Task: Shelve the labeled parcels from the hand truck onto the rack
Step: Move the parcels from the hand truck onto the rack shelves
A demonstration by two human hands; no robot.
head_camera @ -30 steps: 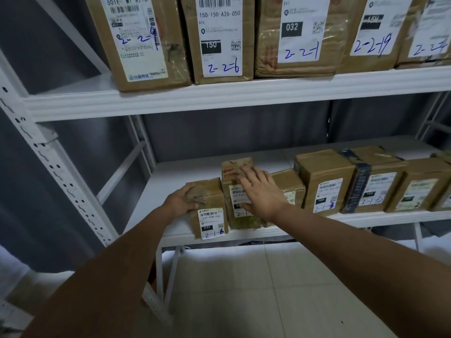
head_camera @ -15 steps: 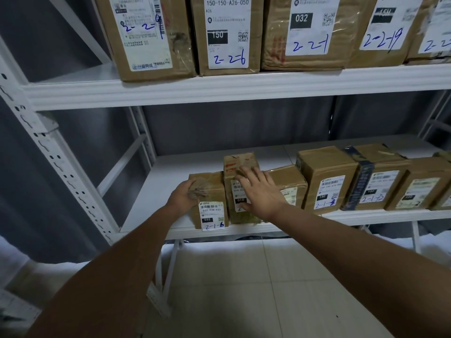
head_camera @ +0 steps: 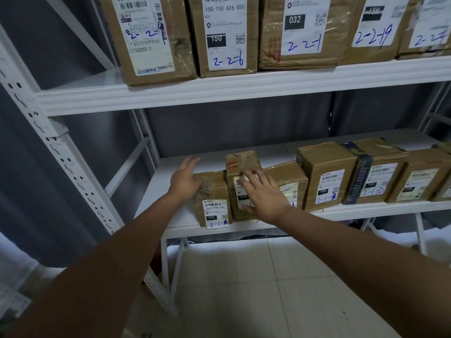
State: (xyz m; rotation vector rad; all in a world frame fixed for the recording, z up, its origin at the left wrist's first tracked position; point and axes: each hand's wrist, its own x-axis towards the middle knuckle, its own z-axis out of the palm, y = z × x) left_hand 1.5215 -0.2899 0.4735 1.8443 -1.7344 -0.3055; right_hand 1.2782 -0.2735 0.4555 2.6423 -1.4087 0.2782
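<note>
A small brown parcel (head_camera: 216, 201) with a white "032" label stands at the left end of a row on the lower shelf (head_camera: 170, 225) of the white rack. My left hand (head_camera: 185, 179) lies flat against its left side, fingers apart. A taller narrow parcel (head_camera: 240, 167) labeled "010" stands right beside it. My right hand (head_camera: 262, 193) is spread over that parcel's front label, fingers apart, gripping nothing. A lower parcel (head_camera: 289, 176) sits just right of it. The hand truck is out of view.
More labeled parcels (head_camera: 325, 176) continue to the right along the lower shelf. The upper shelf (head_camera: 244, 90) carries several large boxes (head_camera: 223, 35) with handwritten numbers. A perforated rack post (head_camera: 56, 152) slants at left. Tiled floor lies below.
My left hand has opened from cupping the 032 parcel's corner and now lies flat along its left side. The right hand has slid slightly down and right on the 010 parcel's front.
</note>
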